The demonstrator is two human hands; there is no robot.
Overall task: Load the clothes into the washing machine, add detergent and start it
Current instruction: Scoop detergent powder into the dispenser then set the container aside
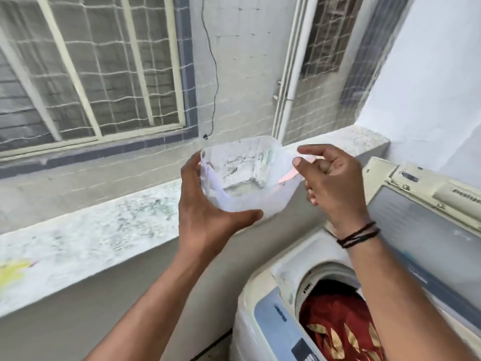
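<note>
Item: clear plastic container (242, 178), open-topped, with caked white detergent powder (239, 165) on its floor and far wall. Held in the air over the speckled stone ledge (104, 230), left of the washing machine (260, 321) and well apart from its opening.

Left hand (205, 212): cupped around the container's left side and base, thumb stretched along the near underside, fingers wrapped behind. It bears the weight.

Right hand (335, 186): at the container's right rim, thumb and forefinger pinching something pink and thin (289, 177), probably a scoop or tab; blur keeps me from saying which. Remaining fingers loosely curled. Black thread bands (359, 234) at the wrist.

Washing machine: top-loader, lid (421, 230) raised to the right; drum holds a red garment with gold leaf print (338, 329). Loading looks done; detergent not yet added.

Hazards, as I judge them:
- The powder is clumped, so a tilt may release one large lump and overdose the wash.
- The container is away from the drum, so pouring early would drop powder on the ledge or the machine's top.
- The walls are thin and may flex under my left grip and slip.
</note>
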